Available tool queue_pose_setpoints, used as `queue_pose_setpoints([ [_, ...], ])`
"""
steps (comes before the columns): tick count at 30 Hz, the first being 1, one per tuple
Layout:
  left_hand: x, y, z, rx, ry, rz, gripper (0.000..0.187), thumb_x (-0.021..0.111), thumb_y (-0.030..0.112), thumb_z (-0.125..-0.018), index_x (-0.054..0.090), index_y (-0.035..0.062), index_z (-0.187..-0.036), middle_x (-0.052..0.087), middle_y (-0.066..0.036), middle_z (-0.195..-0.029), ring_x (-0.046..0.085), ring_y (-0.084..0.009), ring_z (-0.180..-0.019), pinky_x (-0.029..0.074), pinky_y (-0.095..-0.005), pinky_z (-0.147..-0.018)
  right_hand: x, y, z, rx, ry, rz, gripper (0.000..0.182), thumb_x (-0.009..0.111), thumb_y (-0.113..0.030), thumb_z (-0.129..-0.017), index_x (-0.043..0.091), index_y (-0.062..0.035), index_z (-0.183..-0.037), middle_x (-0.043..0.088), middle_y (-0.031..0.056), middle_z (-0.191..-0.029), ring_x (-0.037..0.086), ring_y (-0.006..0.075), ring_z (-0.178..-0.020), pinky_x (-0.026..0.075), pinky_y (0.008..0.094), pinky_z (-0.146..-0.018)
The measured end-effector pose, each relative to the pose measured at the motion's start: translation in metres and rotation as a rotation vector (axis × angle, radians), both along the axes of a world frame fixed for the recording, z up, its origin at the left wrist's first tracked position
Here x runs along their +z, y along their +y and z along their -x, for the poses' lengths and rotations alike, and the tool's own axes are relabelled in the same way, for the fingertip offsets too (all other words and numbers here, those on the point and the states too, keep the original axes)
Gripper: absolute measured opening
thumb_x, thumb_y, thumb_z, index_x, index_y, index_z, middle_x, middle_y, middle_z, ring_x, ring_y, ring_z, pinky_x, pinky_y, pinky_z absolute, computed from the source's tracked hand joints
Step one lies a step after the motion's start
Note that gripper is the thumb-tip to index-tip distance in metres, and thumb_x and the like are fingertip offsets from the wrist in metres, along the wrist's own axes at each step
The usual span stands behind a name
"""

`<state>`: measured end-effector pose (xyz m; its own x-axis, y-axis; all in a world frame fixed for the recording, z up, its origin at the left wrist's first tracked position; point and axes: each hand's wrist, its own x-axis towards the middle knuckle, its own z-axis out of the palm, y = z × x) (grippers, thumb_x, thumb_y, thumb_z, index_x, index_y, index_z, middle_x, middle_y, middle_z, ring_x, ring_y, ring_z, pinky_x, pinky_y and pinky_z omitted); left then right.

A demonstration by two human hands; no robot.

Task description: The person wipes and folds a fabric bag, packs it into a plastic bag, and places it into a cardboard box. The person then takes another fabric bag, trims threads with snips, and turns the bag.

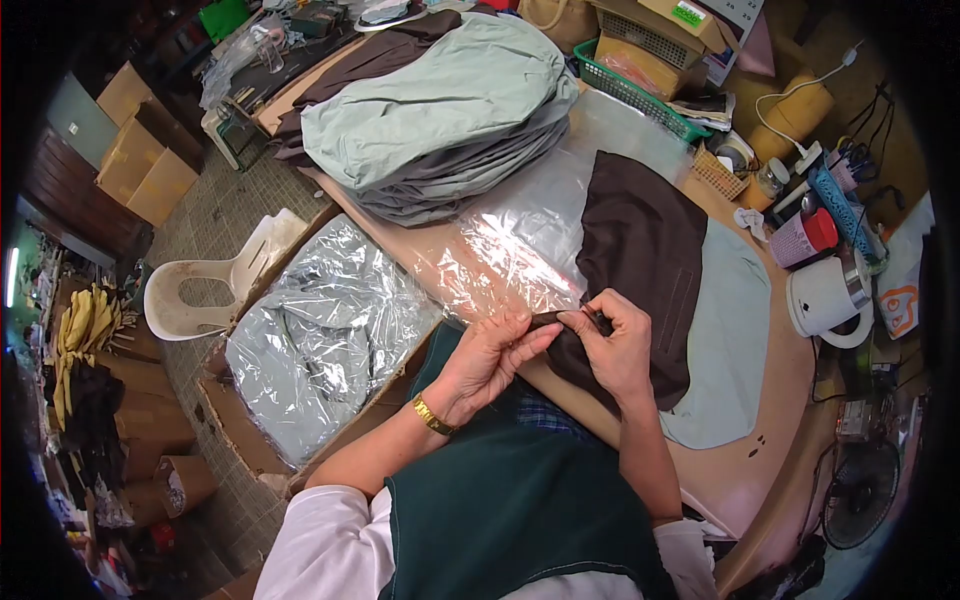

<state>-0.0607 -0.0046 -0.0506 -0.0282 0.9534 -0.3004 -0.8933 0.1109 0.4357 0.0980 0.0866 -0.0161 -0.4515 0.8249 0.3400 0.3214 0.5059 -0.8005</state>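
Observation:
A dark brown cloth lies on the table, with a pale grey-green cloth showing beneath its right side. At the brown cloth's near left edge, my right hand pinches a bit of it between thumb and fingers. Just left of it, my left hand, with a gold watch at the wrist, has its thumb and forefinger closed on the same dark edge, the other fingers loosely curled. Clear plastic bags lie beyond my hands, touching the brown cloth.
A tall pile of grey-green cloth stands at the table's far side. An open carton with plastic-wrapped grey cloth is at the left, beside a white plastic chair. Baskets, a white kettle and a fan line the right.

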Motion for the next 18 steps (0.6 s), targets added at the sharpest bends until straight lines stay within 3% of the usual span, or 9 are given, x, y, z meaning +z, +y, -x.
queue_pose_setpoints([
  [3,-0.001,-0.001,0.002,-0.050,-0.050,0.003,0.027,0.047,0.011,-0.101,0.052,-0.0110,-0.116,0.062,-0.023,-0.114,0.064,-0.0295,-0.109,0.058,-0.0322,-0.093,0.006,-0.002,-0.002,0.012,-0.102,0.024,0.022,0.078,-0.016,-0.078,0.063,-0.0006,-0.081,0.059,0.0102,-0.076,0.057,0.0225,-0.064,0.044,0.0338,-0.059],
  [5,-0.001,-0.002,0.002,-0.067,-0.084,-0.007,0.030,0.047,0.012,-0.102,0.049,-0.0121,-0.120,0.060,-0.027,-0.118,0.063,-0.0326,-0.111,0.057,-0.0333,-0.094,0.020,-0.009,0.001,-0.099,-0.045,-0.156,0.024,0.075,-0.019,-0.080,0.065,-0.0040,-0.096,0.060,0.0118,-0.095,0.061,0.0267,-0.075,0.048,0.0374,-0.066],
  [6,0.001,-0.002,0.002,-0.073,-0.044,-0.033,0.029,0.045,0.013,-0.102,0.050,-0.0113,-0.118,0.059,-0.029,-0.119,0.063,-0.0335,-0.111,0.056,-0.0349,-0.096,0.024,-0.012,-0.002,-0.091,-0.114,-0.115,0.030,0.073,-0.020,-0.082,0.064,-0.0071,-0.107,0.057,0.0115,-0.103,0.062,0.0286,-0.082,0.049,0.0399,-0.070],
  [11,0.000,-0.004,0.000,-0.070,0.025,-0.119,0.025,0.043,0.015,-0.103,0.051,-0.0084,-0.108,0.058,-0.028,-0.118,0.063,-0.0322,-0.112,0.055,-0.0371,-0.096,0.046,-0.029,-0.008,-0.078,-0.279,-0.310,0.027,0.074,-0.018,-0.078,0.066,-0.0082,-0.101,0.054,0.0077,-0.091,0.061,0.0261,-0.078,0.047,0.0375,-0.067],
  [16,0.007,-0.005,-0.004,-0.016,0.161,-0.104,0.020,0.046,0.017,-0.103,0.052,-0.0014,-0.101,0.059,-0.010,-0.099,0.066,-0.0215,-0.099,0.056,-0.0335,-0.093,0.046,-0.035,-0.007,-0.031,-0.346,-0.503,0.030,0.079,-0.016,-0.069,0.066,-0.0069,-0.095,0.051,0.0062,-0.084,0.058,0.0216,-0.072,0.041,0.0347,-0.062],
  [18,0.005,-0.005,-0.007,0.005,0.180,-0.115,0.018,0.047,0.017,-0.103,0.053,0.0001,-0.100,0.058,-0.008,-0.099,0.065,-0.0195,-0.097,0.056,-0.0329,-0.093,0.046,-0.035,-0.005,-0.024,-0.363,-0.508,0.030,0.079,-0.015,-0.068,0.065,-0.0065,-0.093,0.050,0.0061,-0.083,0.058,0.0214,-0.072,0.041,0.0348,-0.061],
])
